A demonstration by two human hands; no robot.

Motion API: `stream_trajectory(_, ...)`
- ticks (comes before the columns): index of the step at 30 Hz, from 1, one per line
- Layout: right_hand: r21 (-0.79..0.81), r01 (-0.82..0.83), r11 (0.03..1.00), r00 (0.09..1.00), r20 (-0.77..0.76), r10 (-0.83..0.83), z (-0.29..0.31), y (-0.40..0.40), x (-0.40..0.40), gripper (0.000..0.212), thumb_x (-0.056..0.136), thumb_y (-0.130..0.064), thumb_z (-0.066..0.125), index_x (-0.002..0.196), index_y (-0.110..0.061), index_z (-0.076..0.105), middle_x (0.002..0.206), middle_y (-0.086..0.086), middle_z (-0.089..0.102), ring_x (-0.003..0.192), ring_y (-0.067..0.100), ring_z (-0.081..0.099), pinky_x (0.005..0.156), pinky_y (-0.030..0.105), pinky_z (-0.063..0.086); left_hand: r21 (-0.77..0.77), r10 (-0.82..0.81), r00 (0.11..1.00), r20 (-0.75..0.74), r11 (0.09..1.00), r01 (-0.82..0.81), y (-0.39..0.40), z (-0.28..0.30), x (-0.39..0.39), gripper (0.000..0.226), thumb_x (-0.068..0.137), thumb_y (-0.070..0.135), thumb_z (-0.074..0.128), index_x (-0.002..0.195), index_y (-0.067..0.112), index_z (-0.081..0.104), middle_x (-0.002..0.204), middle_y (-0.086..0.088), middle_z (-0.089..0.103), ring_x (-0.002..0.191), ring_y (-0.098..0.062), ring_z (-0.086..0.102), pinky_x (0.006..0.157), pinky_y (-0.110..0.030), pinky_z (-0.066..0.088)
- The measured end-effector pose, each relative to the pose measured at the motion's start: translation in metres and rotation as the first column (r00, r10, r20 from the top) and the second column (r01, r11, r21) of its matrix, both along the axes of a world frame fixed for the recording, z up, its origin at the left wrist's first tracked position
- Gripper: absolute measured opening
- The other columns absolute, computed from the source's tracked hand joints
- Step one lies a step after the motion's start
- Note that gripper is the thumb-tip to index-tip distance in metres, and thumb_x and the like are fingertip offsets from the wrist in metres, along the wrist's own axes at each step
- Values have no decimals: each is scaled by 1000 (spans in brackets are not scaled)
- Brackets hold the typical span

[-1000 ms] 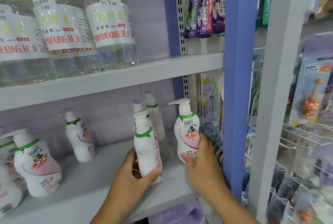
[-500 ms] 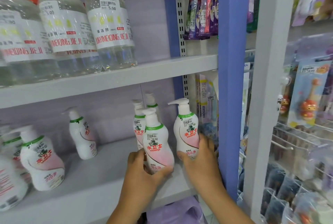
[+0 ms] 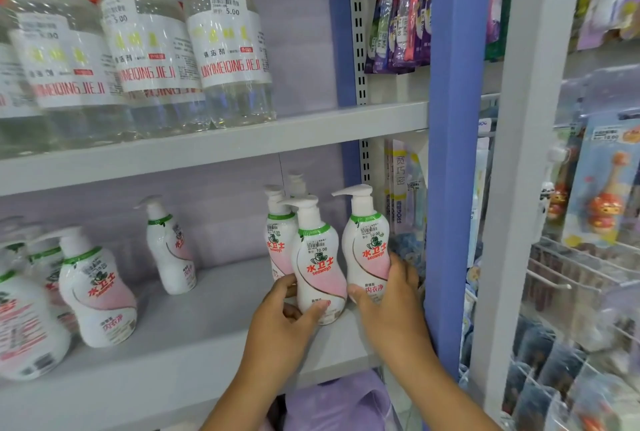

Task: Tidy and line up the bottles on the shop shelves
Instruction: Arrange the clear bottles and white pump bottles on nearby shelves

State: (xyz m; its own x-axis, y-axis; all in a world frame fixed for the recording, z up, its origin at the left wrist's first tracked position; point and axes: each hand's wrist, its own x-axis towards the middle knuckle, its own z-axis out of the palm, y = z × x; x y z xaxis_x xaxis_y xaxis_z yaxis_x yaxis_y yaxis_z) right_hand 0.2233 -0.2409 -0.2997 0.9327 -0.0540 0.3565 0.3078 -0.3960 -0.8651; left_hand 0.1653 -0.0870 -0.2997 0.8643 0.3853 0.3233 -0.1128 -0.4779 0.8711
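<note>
While both hands work at the right end of the lower shelf [image 3: 194, 337], each grips its own white pump bottle. The left hand [image 3: 282, 323] curls round the base of the middle bottle [image 3: 317, 257], thumb across its front near the bottom and fingers wrapped behind its left side; this bottle stands upright near the shelf's front edge. Just right of that grip, the right hand [image 3: 388, 295] holds the end bottle [image 3: 367, 247], thumb on the front by the lower label and fingers round its right side, next to the blue post [image 3: 453, 153]. The two held bottles stand side by side, almost touching, labels facing out and pump spouts pointing left.

Behind the left hand's bottle stands a third bottle [image 3: 277, 240], partly hidden, and behind that only the pump of a fourth [image 3: 298, 182] shows. Well left of the grips, a lone bottle [image 3: 169, 250] stands farther back and seems to lean, and further left a group of like bottles [image 3: 97, 292] sits at the front edge, blurred at the picture's border.

Above the hands, the upper shelf [image 3: 311, 132] carries a row of clear bottles [image 3: 228, 49] with orange caps and white labels. Right of the post hang packets [image 3: 398, 14] and carded toys [image 3: 602, 188] on wire hooks. Below the hands, under the shelf edge, lies something purple [image 3: 339, 403].
</note>
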Motion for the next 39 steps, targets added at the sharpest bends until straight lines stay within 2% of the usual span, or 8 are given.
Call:
stream_trajectory(9,-27,-3,1000,1000,13,3,0,-1,0,71,83,-25,79,143,-23,40,139,-3,44,125,15,45,104,26,36,6,-11,1000,-18,1000,12,4,-4,4,35,87,28,76,112,44,59,94,23,70,69,-3,64,63,-9,47)
stream_trajectory(13,-12,-23,1000,1000,12,23,1,-1,-1,72,84,-23,80,144,-23,40,127,-11,39,113,7,42,96,19,32,-302,170,983,74,943,-140,12,8,4,16,92,23,68,104,31,65,100,4,70,86,-20,66,77,-31,56)
stream_trajectory(15,-8,-13,1000,1000,6,13,0,-1,0,78,81,-24,82,146,-22,39,134,-6,42,114,9,43,101,23,35,-367,262,956,128,909,-200,29,21,12,21,92,12,66,106,25,61,100,2,65,93,-20,61,75,-23,51)
stream_trajectory(19,-28,34,999,999,26,-34,-3,2,0,90,78,-26,84,152,-17,33,145,5,41,132,21,39,111,37,36,-137,-117,984,-135,986,99,63,37,36,78,88,18,75,149,36,30,139,16,51,125,-6,52,98,-23,45)
stream_trajectory(24,-22,80,997,989,124,-77,-17,1,-16,92,78,-28,85,153,-15,32,152,12,37,140,29,38,115,43,34,-87,-125,982,-140,990,113,74,34,41,66,85,21,79,132,43,38,123,11,63,107,-4,62,84,-24,54)
stream_trajectory(29,138,15,990,898,433,-74,-23,35,-85,61,70,-43,70,129,-38,53,136,-17,51,126,-2,49,102,9,38,-91,7,995,-101,996,-16,106,24,7,73,75,23,87,124,48,39,114,12,63,98,-8,65,85,-37,57)
stream_trajectory(35,282,-192,940,981,24,193,4,154,-87,70,73,-40,80,132,-37,41,138,-18,43,126,0,45,102,16,35,-76,45,999,-7,996,-45,151,23,-54,73,74,18,87,109,59,37,104,21,61,91,2,59,69,-18,46)
stream_trajectory(39,273,-2,962,997,-68,22,25,212,-39,108,76,-33,82,158,-11,14,162,9,21,151,23,19,123,39,21,-90,-11,998,61,996,16,186,13,-70,78,73,16,88,127,45,40,109,16,65,95,2,61,72,-14,44)
